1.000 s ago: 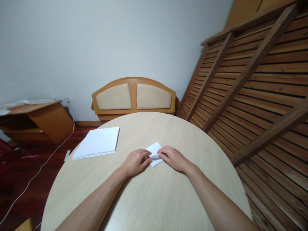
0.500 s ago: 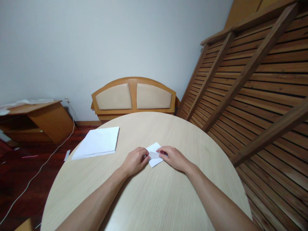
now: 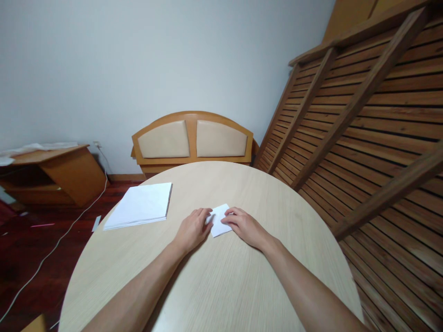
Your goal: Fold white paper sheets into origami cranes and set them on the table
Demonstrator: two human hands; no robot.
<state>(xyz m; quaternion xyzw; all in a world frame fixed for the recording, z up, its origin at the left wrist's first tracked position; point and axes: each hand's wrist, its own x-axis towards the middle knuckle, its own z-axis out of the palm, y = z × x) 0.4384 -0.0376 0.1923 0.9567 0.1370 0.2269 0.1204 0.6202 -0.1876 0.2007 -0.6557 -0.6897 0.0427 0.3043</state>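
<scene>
A small piece of folded white paper (image 3: 218, 225) lies on the round table in front of me, turned at an angle. My left hand (image 3: 194, 229) is at its left side, with thumb and forefinger bent around that corner. From the right, my right hand (image 3: 246, 227) has its fingertips closed on the paper's right part. The palm sides of both hands and the paper's underside are hidden.
On the left of the pale round table (image 3: 221, 286) lies a stack of white paper (image 3: 140, 205). Beyond stands a wooden headboard (image 3: 192, 138). A slatted wooden frame (image 3: 346, 115) leans at the right. A white cable (image 3: 64, 235) crosses the dark floor near a low cabinet (image 3: 69, 170).
The greyish flap that showed across the paper between my hands is gone from view; a plain white face shows now. My left hand has shifted slightly left.
</scene>
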